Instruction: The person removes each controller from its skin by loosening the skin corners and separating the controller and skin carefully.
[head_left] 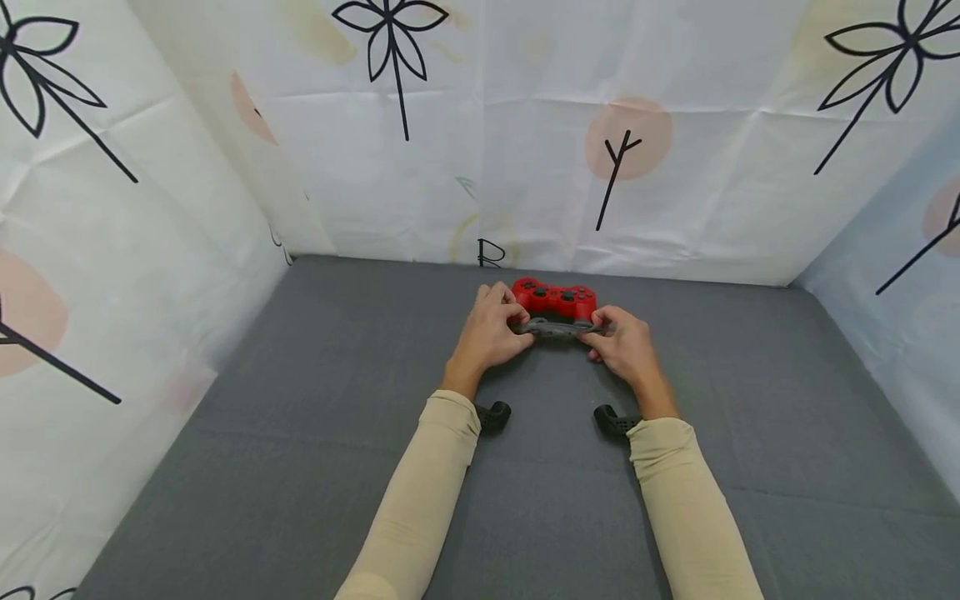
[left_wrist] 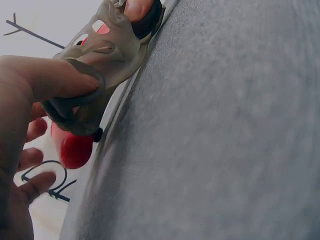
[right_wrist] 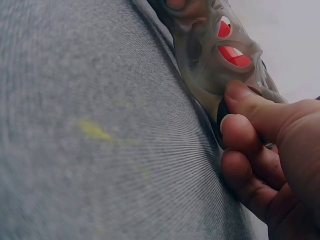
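Observation:
A red game controller (head_left: pixel 553 297) lies on the grey cloth near the back wall, its buttons and sticks facing up. Just in front of it is a thin, translucent grey silicone controller cover (head_left: pixel 557 330) with cut-out holes. My left hand (head_left: pixel 489 332) pinches the cover's left end, the thumb pressing inside a dark rim in the left wrist view. At the other end my right hand (head_left: pixel 628 346) grips the cover between thumb and curled fingers. Through the holes of the cover (right_wrist: pixel 205 62) in the right wrist view, red parts of the controller show.
Grey cloth (head_left: pixel 315 467) covers the tabletop. White patterned fabric (head_left: pixel 525 183) stands along the back and both sides, close behind the controller. A dark wrist mount (head_left: pixel 493 417) sticks out by the left sleeve, and another mount (head_left: pixel 613 421) by the right.

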